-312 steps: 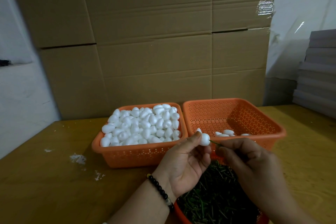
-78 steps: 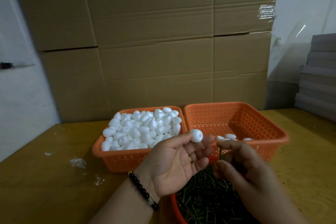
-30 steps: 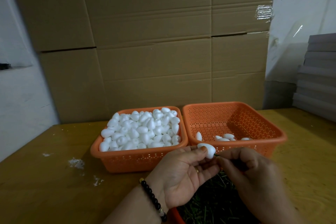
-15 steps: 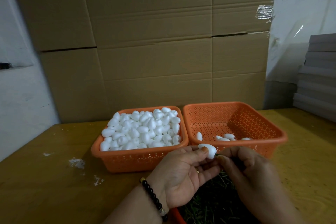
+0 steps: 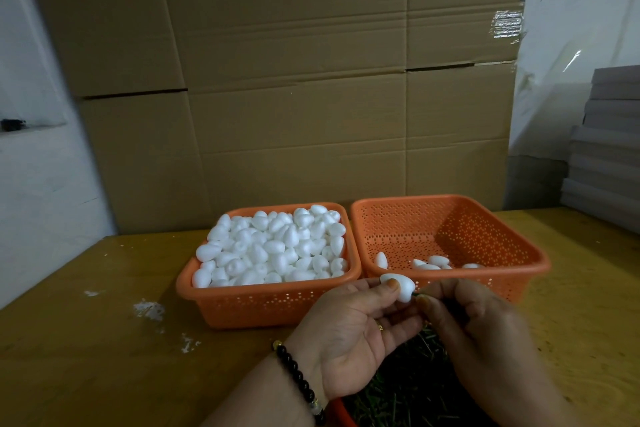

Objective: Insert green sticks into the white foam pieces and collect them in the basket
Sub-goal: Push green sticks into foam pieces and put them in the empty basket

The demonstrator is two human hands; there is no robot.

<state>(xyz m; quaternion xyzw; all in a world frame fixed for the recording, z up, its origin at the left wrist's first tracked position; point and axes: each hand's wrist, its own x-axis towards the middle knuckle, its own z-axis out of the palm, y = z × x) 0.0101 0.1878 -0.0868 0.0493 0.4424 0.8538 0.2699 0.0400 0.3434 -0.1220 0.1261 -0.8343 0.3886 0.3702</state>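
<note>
Wooden tabletop: a green stick goes into a white foam piece.

Nearest, a container of green sticks (image 5: 408, 388) lies under the hands. Left hand (image 5: 353, 329) pinches a foam egg (image 5: 399, 288) by thumb and fingertips; right hand (image 5: 485, 333) pinches a green stick (image 5: 416, 295) at its narrow end. Best to keep the stick in line with the egg's long axis and push gently, gripping close to the tip. Beyond, the full basket (image 5: 242, 305) and the nearly bare collecting basket (image 5: 512, 270), cardboard boxes (image 5: 294, 80) behind.
</note>
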